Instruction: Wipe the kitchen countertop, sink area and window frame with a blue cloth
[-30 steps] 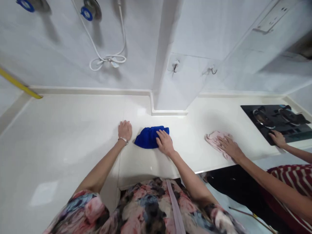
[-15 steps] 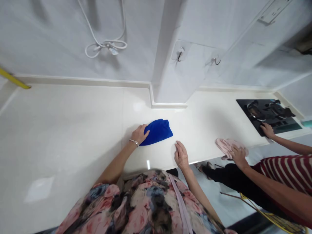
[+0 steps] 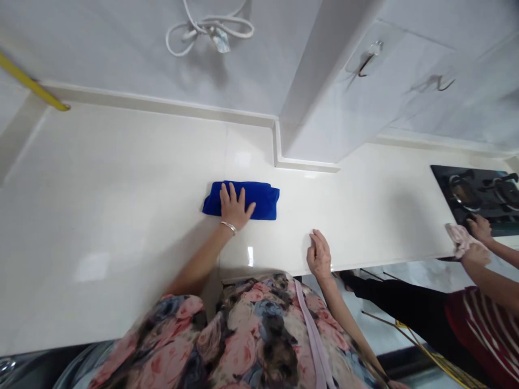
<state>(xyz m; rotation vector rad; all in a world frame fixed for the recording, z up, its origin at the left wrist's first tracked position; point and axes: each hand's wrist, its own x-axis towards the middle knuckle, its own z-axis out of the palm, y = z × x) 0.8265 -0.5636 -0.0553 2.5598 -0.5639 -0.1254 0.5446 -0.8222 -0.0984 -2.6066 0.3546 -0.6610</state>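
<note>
One blue cloth, folded flat, left hand pressing it

White tiled wall, cream countertop, black hob

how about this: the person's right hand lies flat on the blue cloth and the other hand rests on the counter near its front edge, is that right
Not quite. It is the left hand, the one with the bracelet, that lies flat on the blue cloth. The right hand rests on the counter near its front edge. The head view shows this.
</note>
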